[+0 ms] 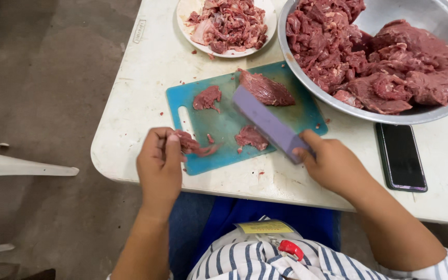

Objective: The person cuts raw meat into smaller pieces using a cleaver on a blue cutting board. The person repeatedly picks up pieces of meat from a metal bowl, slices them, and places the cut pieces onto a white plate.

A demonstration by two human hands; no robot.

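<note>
Four meat pieces: three on teal cutting board (219, 129), one strip (195, 145) pinched in left hand (160, 166) fingers at board's near edge. Right hand (330, 163) grips cleaver (268, 123); handle hidden. Plate (185, 23), bowl (307, 85) cut off. One phone (400, 155) on worktop (141, 83).

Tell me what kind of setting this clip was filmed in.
Probably an informal food-prep spot, maybe a home or small kitchen. A worn white table carries a teal cutting board, a big metal bowl of raw red meat and a plate of trimmings, above a bare concrete floor.
</note>
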